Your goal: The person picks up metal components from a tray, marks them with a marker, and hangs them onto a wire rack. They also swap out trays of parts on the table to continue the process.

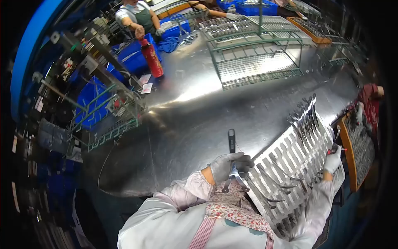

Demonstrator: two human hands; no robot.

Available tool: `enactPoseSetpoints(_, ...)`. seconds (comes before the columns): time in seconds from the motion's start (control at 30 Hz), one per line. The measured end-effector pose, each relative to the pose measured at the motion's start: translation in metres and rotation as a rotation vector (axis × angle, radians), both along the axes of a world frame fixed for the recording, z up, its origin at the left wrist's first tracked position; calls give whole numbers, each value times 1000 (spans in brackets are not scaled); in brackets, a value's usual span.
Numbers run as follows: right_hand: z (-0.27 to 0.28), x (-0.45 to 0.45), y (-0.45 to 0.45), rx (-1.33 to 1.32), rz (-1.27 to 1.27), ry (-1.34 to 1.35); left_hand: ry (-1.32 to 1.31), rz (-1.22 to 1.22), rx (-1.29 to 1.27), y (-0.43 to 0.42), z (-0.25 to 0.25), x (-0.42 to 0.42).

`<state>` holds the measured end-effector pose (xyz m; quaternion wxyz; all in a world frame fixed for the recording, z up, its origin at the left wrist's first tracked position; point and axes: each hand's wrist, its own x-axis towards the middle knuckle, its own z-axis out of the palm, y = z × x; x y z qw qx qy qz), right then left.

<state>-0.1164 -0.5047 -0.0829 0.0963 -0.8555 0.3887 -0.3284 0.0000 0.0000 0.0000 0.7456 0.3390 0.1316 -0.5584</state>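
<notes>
My left hand (pixel 231 166), in a grey glove, is closed around a wrench near the table's front edge. The dark handle of the wrench (pixel 231 140), with a hole at its end, points away from me, and shiny metal shows below my fingers. My right hand (pixel 332 161), in a pale glove, is closed on a thin red and black pen-like tool (pixel 330 152) at the right side of a slotted white rack (pixel 286 155). Dark wrenches (pixel 304 122) stand bunched at the rack's far end, and several curved dark pieces (pixel 275 182) lie across its slots.
Green wire racks (pixel 259 68) stand on the metal table (pixel 190 120). A red bottle (pixel 151 60) is under the hand of a person (pixel 139 18) at the far side. An orange-edged tray (pixel 352 157) is at right, near another person's red sleeve (pixel 371 103).
</notes>
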Motion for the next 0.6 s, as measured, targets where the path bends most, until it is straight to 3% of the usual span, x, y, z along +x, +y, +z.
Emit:
enactPoseSetpoints(0.07,43,-12,36,-119,292,16,-27,-36,-152,-12,13,-4)
enactPoseSetpoints(0.1,100,-18,47,-290,468,71,-81,-51,-214,-20,17,-7)
enactPoseSetpoints(0.17,148,-20,112,-529,765,166,-180,-95,-164,-20,26,-11)
enactPoseSetpoints(0.23,146,-27,143,-748,838,297,-230,-28,-143,-34,24,-24)
enactPoseSetpoints(0.37,154,-29,221,-852,1129,341,-169,-60,-107,-57,25,-45)
enactPoseSetpoints(0.43,140,-33,245,-872,1102,255,-139,-330,-295,-46,45,-48)
enactPoseSetpoints(0.5,132,-35,255,-707,1159,315,-227,-243,-195,-51,32,-65)
enactPoseSetpoints(0.53,120,-37,250,-738,1142,200,-181,-239,-105,-52,27,-68)
enactPoseSetpoints(0.6,104,-43,233,-567,959,148,-145,-275,3,-51,19,-68)
